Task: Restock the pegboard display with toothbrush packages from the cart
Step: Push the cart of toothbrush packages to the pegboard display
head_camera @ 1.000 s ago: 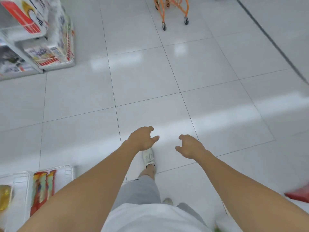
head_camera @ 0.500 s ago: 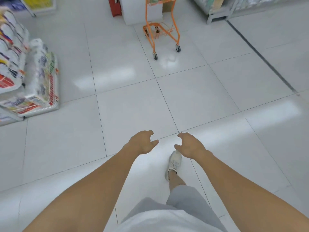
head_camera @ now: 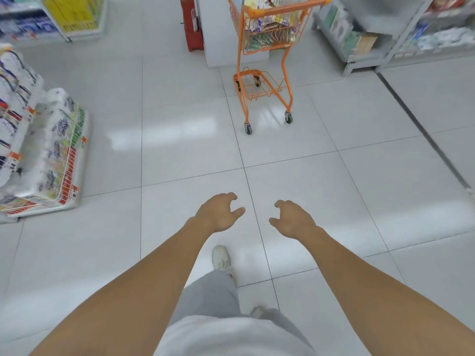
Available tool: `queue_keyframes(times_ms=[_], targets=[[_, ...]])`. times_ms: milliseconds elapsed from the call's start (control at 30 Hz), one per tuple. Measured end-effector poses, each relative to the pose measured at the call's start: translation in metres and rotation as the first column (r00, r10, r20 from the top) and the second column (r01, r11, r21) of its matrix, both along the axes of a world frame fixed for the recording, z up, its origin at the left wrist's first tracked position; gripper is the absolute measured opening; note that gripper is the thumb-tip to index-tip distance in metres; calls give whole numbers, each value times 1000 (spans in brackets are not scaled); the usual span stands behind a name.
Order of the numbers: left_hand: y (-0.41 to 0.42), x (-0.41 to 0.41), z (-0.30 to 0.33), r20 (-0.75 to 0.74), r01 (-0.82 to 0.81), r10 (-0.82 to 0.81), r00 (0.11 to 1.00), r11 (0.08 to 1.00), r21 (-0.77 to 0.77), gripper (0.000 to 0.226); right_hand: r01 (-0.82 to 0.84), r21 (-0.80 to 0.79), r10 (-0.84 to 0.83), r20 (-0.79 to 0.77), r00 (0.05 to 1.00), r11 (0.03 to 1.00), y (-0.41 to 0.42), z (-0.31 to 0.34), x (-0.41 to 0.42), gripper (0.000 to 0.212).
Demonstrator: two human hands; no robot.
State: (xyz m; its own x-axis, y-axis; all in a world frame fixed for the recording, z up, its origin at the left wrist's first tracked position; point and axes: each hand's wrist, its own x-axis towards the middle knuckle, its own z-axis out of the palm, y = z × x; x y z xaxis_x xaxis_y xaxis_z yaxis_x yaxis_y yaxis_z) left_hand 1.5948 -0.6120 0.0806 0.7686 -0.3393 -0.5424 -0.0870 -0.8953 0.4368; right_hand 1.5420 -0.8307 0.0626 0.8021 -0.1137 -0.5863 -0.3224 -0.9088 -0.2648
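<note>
Both hands are held out low over the floor with nothing in them: the left hand point(head_camera: 218, 211) has its fingers loosely curled and the thumb pointing right, and the right hand point(head_camera: 291, 219) mirrors it, fingers loosely hooked, thumb pointing left, a clear gap between the two. Neither touches anything. Below them a white shoe point(head_camera: 220, 257) steps forward on the glossy white tiled floor point(head_camera: 180, 150), with grey trousers and a white shirt hem at the near edge. Far ahead, well apart from the hands and slightly right of centre, stands the orange cart point(head_camera: 267, 55) on its castors, its upper basket filled with packaged goods point(head_camera: 270, 27) too blurred to identify as toothbrush packages. At the left sit stacked packs of tissue rolls point(head_camera: 51, 150) on a low shelf. A red object point(head_camera: 191, 24) stands beside a white pillar point(head_camera: 218, 34) behind the cart, and shelving point(head_camera: 385, 34) fills the far right.
</note>
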Motion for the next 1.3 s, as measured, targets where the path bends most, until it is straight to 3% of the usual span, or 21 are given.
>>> queue_keyframes(times_ms=[300, 500, 733, 900, 1033, 1133, 1233, 1300], targets=[[-47, 253, -25, -76, 4, -5, 997, 1000, -13, 59, 47, -34, -48, -34, 998, 998, -49, -5, 243, 54], [-111, 416, -15, -30, 87, -87, 996, 996, -2, 57, 134, 10, -134, 52, 990, 991, -112, 10, 384, 51], [-210, 560, -35, -57, 109, -107, 993, 993, 40, 57, 172, 45, -175, 57, 983, 984, -207, -21, 531, 52], [-269, 658, -9, -22, 94, -93, 995, 995, 17, 56, 120, 43, -122, 72, 990, 992, -270, -5, 641, 54], [-306, 743, 21, 64, 12, -4, 998, 991, -131, 55, 25, 49, -36, 235, 971, 998, -304, 25, 738, 43], [-331, 799, 44, 237, 97, -41, 971, 969, -229, 46, -49, 13, 39, 410, 911, 999, -320, 46, 803, 34], [-356, 850, 55, 464, 205, -56, 884, 939, -276, 45, -109, -7, 85, 680, 728, 994, -332, 58, 859, 27], [-365, 882, 51, 508, 219, -97, 856, 957, -188, 52, -177, -84, 180, 739, 649, 981, -342, 63, 892, 43]])
